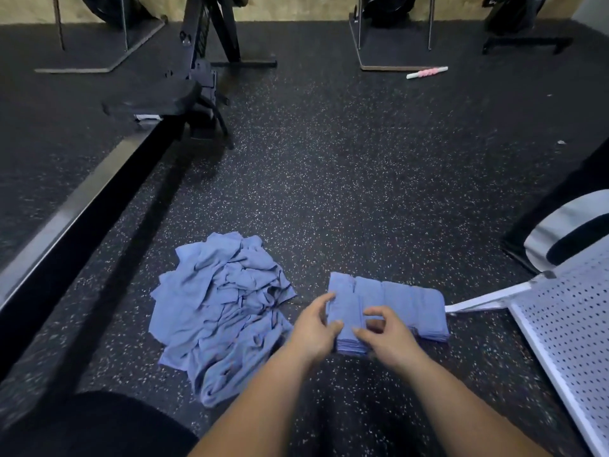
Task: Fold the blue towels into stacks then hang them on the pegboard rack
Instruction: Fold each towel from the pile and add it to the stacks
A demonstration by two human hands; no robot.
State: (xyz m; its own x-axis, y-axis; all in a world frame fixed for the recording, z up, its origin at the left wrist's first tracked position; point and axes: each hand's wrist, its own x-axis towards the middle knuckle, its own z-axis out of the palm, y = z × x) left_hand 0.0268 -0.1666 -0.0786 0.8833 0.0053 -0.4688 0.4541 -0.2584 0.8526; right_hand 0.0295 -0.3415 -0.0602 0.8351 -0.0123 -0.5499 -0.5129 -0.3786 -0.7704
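A row of folded towels [395,301] lies on the speckled floor [362,192], with a heap of loose towels [224,308] just beside it on the left. The left hand [313,334] grips the left end of the row, fingers [324,301] curled round its edge and thumb on top. The right hand [384,334] rests on the same end with thumb and forefinger arched; whether they pinch cloth is unclear. The white pegboard rack [570,324] lies on the floor to the right.
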